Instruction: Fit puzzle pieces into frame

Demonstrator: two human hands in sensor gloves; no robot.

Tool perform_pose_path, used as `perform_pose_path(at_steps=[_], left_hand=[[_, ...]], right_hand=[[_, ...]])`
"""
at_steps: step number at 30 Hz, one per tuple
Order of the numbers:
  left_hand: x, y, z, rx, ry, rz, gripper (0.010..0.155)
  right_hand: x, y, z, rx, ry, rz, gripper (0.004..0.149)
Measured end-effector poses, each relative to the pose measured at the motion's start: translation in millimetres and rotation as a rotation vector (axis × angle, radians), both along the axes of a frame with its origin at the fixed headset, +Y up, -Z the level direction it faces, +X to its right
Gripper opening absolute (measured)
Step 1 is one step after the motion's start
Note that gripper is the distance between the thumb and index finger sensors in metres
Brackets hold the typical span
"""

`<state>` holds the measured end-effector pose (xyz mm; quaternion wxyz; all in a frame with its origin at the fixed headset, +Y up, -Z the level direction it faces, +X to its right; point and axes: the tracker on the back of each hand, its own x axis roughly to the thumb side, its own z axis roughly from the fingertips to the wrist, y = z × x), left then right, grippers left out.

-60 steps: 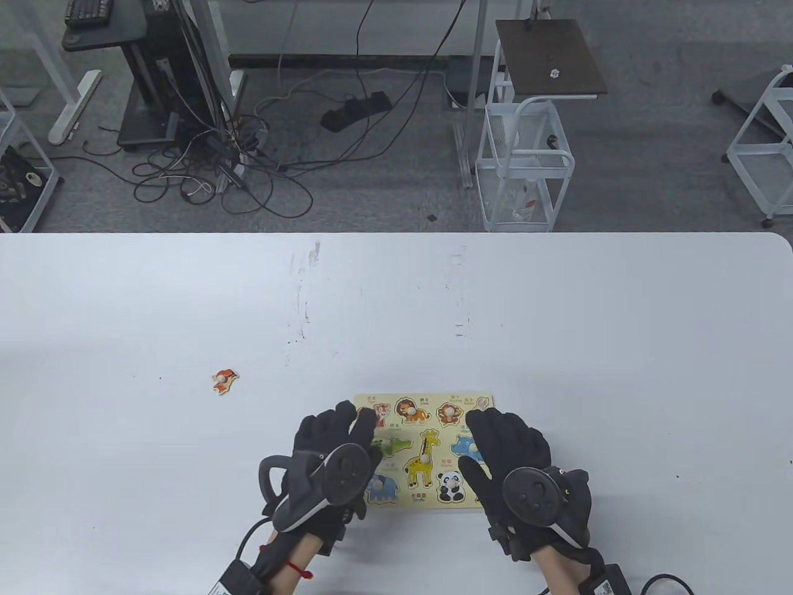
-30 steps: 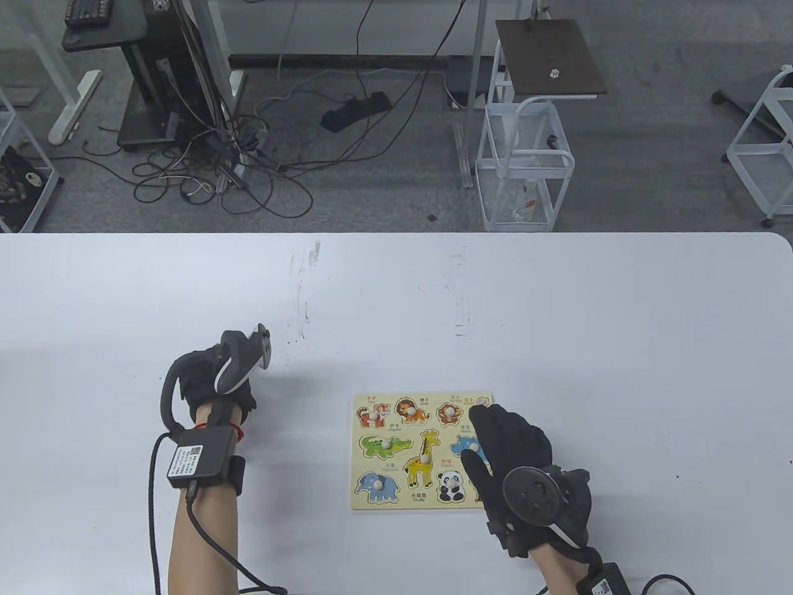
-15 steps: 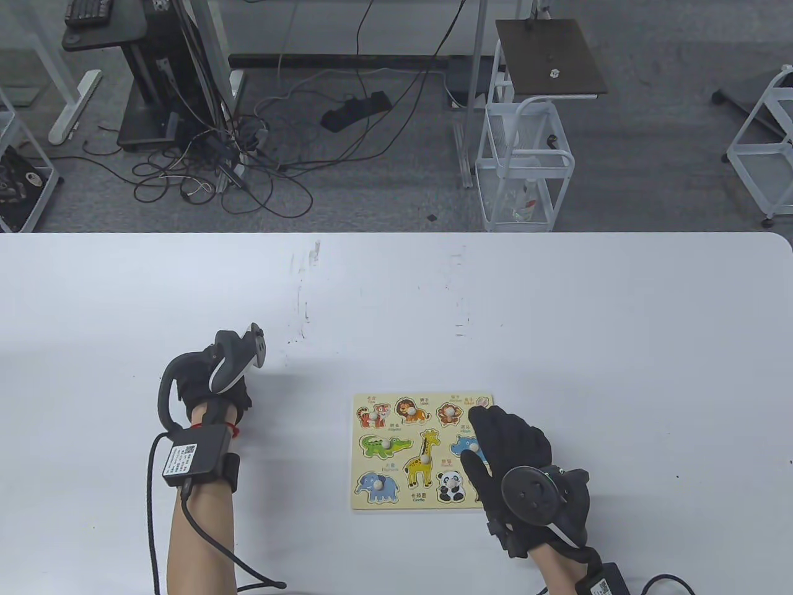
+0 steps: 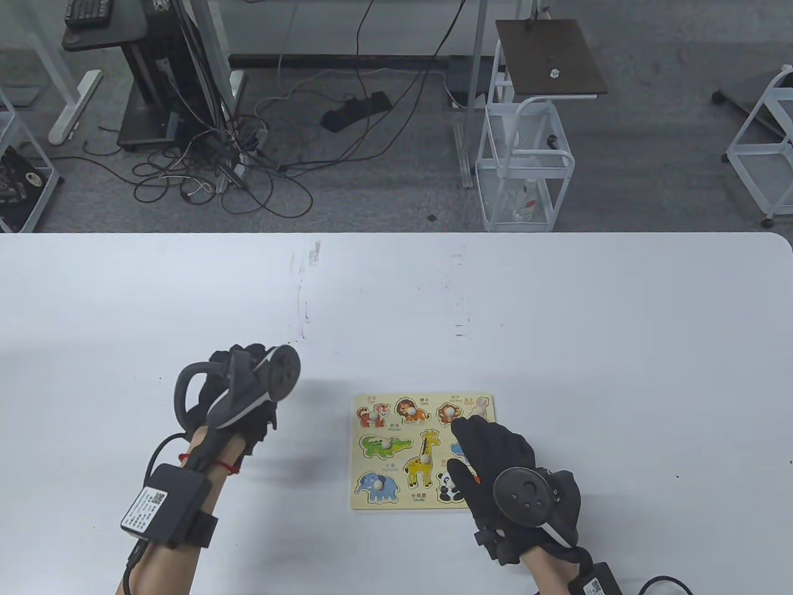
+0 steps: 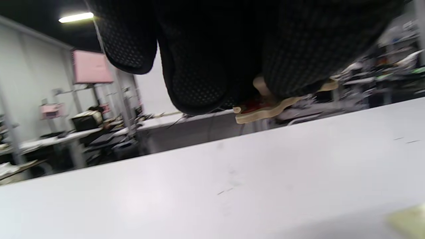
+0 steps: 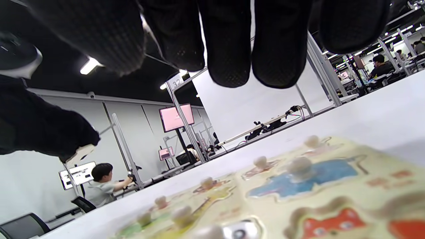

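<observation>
The yellow puzzle frame (image 4: 396,503) lies flat on the white table, with several animal pieces seated in it, among them a crocodile (image 4: 385,444) and a giraffe (image 4: 424,458). My left hand (image 4: 243,370) is raised to the left of the frame. In the left wrist view its fingertips (image 5: 285,76) pinch a small orange wooden piece (image 5: 270,109) above the table; the table view hides that piece. My right hand (image 4: 486,449) hovers over the frame's right part with straight fingers (image 6: 229,66), covering the hippo (image 6: 308,177) and the panda.
The white table (image 4: 557,322) stretches far beyond the frame, with faint scuff marks (image 4: 303,310) behind my left hand. Its far edge borders a floor with cables and a white wire cart (image 4: 523,167).
My left hand went left to the loose orange piece, took hold of it, and now lifts it and moves right toward the frame. My right hand slid slightly left and back.
</observation>
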<state>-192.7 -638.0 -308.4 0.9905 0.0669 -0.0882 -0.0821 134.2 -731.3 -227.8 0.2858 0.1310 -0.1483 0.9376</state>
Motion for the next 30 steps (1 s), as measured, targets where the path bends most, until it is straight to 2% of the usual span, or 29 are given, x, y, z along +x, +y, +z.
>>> perform_pose_path(at_steps=[5, 8, 11, 15, 18, 23, 26, 30], left_hand=[[64.1, 0.0, 61.3, 0.135, -0.226, 0.080, 0.047], [90.6, -11.2, 88.1, 0.208, -0.281, 0.181, 0.045], [112.4, -24.4, 105.6, 0.214, -0.330, 0.207, 0.045], [122.1, -34.4, 116.8, 0.229, -0.395, 0.260, 0.045], [122.4, -40.3, 124.3, 0.305, -0.448, 0.300, 0.046], [119.9, -46.9, 130.5, 0.354, -0.510, 0.296, 0.046], [117.9, -53.1, 126.1, 0.319, -0.487, 0.319, 0.046], [110.3, -59.8, 114.4, 0.212, -0.456, 0.424, 0.047]], right_hand=[[-2.3, 0.3, 1.5, -0.134, 0.077, -0.248, 0.055], [-4.7, -4.2, -0.3, -0.243, 0.150, -0.379, 0.055], [-0.9, -11.3, -4.2, -0.353, 0.182, -0.539, 0.056], [-1.4, -14.9, -4.7, -0.452, 0.230, -0.588, 0.055], [-4.3, -16.0, -5.4, -0.449, 0.251, -0.553, 0.052], [-7.5, -17.7, -5.6, -0.472, 0.294, -0.579, 0.045], [-8.0, -21.9, -7.3, -0.480, 0.270, -0.566, 0.045], [-8.7, -25.5, -8.4, -0.475, 0.233, -0.548, 0.045]])
